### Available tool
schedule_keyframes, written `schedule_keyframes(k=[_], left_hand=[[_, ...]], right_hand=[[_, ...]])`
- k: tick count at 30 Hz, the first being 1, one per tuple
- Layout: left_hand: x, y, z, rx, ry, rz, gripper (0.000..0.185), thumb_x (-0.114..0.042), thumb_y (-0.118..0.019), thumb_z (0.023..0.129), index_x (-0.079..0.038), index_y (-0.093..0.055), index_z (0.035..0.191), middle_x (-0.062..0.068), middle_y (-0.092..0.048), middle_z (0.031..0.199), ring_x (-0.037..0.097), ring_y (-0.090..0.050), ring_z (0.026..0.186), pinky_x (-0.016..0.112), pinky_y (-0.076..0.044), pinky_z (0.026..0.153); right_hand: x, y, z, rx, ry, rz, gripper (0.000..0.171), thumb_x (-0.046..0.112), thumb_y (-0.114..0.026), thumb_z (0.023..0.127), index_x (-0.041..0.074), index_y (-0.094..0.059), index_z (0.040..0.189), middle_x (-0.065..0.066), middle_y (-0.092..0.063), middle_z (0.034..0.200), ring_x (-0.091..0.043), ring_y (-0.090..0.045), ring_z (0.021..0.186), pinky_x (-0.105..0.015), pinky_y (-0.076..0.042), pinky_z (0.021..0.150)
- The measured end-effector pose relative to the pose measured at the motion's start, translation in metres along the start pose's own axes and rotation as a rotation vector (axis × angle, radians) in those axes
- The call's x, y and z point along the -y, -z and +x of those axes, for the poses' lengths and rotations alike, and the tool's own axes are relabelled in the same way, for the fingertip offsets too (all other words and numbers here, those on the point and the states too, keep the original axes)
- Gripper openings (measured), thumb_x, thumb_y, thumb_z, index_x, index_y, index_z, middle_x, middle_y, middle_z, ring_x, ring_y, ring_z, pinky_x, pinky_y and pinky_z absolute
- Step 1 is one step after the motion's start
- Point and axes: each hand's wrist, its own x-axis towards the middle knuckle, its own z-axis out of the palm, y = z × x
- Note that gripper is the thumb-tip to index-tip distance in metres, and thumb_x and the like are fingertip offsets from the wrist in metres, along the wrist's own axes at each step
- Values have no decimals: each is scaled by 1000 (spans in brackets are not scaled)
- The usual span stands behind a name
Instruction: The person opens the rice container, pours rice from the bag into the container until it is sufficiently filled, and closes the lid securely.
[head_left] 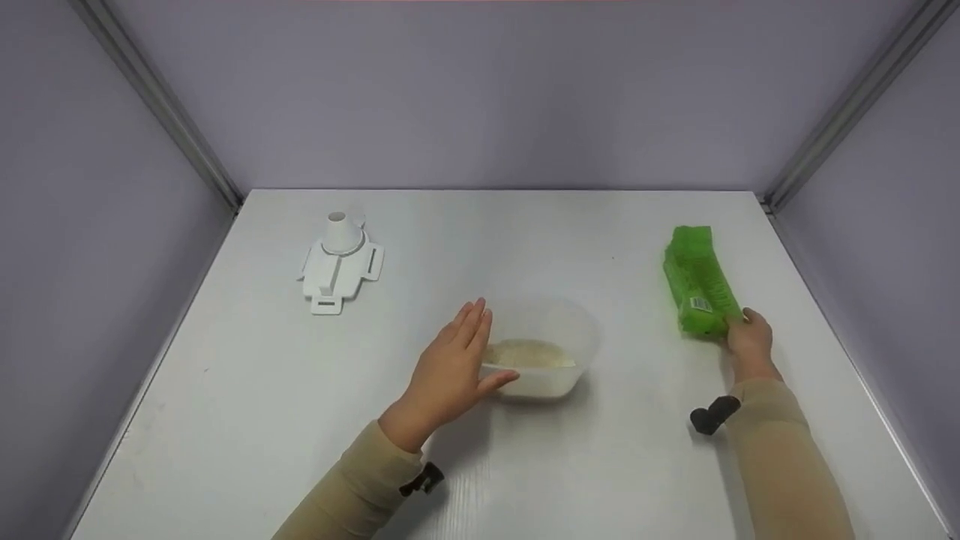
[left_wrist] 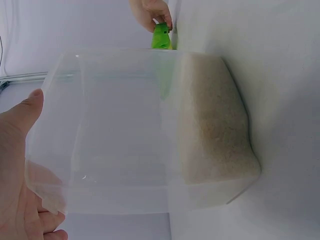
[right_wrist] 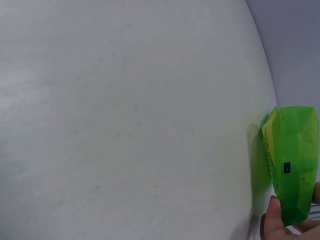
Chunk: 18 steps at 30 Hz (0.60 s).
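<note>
A clear plastic container (head_left: 551, 352) (left_wrist: 125, 135) holding a layer of white rice (head_left: 529, 354) (left_wrist: 215, 125) stands near the middle of the white table. My left hand (head_left: 450, 367) (left_wrist: 20, 165) lies against its left side with straight fingers, thumb at the near wall. A long green packet (head_left: 697, 281) (right_wrist: 292, 160) lies at the right. My right hand (head_left: 748, 337) (right_wrist: 280, 225) grips its near end; in the left wrist view the right hand (left_wrist: 150, 12) and the packet (left_wrist: 161, 36) show beyond the container.
A flat white plastic holder with a small white funnel (head_left: 341, 259) lies at the back left of the table (head_left: 300, 420). Lilac walls with metal corner rails close in the back and both sides. Black wrist straps (head_left: 714, 414) sit on both sleeves.
</note>
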Motion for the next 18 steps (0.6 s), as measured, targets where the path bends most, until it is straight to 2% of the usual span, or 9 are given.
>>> schedule_keyframes(k=[4,7,10,18], left_hand=[[0,0,0,-3,-2,-9,89,-64,-43,88,6,-31,142,19,-26,149,30,-22,138,42,-27,107],[1,0,0,-5,1,-14,89,-64,-43,88,6,-30,142,19,-26,149,30,-22,138,42,-28,107],[1,0,-1,-2,9,-9,90,-65,-43,87,6,-30,142,18,-26,149,30,-22,138,41,-28,107],[0,0,0,23,17,-14,90,-66,-40,87,5,-30,142,17,-24,150,29,-20,139,41,-26,108]], right_hand=[[1,-1,3,-15,-1,3,58,21,-29,99,8,-3,150,-18,-6,154,-28,-22,136,-32,-31,105],[2,-2,5,-29,-2,28,58,21,-29,99,8,-6,150,-18,-10,153,-26,-33,129,-25,-42,93],[2,-6,7,-34,4,89,58,23,-29,98,6,-8,150,-19,-13,152,-26,-36,125,-20,-46,83],[2,-6,10,31,31,126,62,28,-27,99,6,1,149,-19,-5,153,-30,-18,137,-29,-35,102]])
